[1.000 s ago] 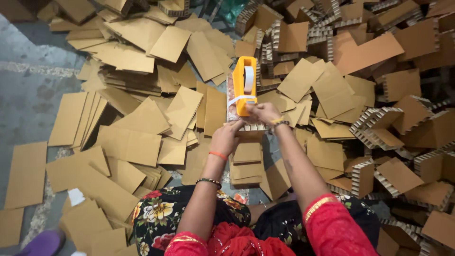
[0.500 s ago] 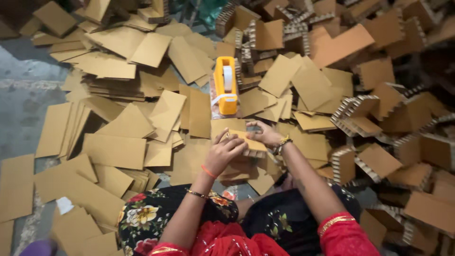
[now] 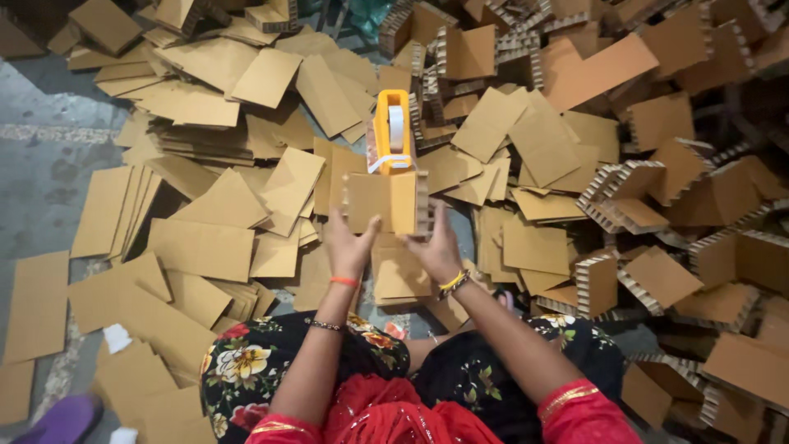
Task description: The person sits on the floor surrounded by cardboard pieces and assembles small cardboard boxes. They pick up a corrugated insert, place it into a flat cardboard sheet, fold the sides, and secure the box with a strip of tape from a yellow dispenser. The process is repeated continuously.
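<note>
Both hands, left hand (image 3: 349, 247) & right hand (image 3: 434, 247), clamp the cardboard stack (image 3: 386, 201) near the tape dispenser (image 3: 389, 131); we'd keep edges flush, imo.

cardboard piece (image 3: 386, 201) | brown, honeycomb-edged | upright | before yellow tape dispenser (image 3: 389, 131)

Fingertips of the left hand (image 3: 349, 247) and right hand (image 3: 436, 251) vanish behind the folded cardboard piece (image 3: 388, 202) they grip, which also covers the base of the yellow tape dispenser (image 3: 389, 131). The lower picture edge cuts off both red sleeves (image 3: 575, 411) and a purple object (image 3: 64, 419) at the corner, too little of it showing to identify. Cardboard sheets (image 3: 205, 247) bury much of the grey floor (image 3: 41, 173), and the honeycomb cardboard pieces (image 3: 657, 205) run off the right edge.
</note>
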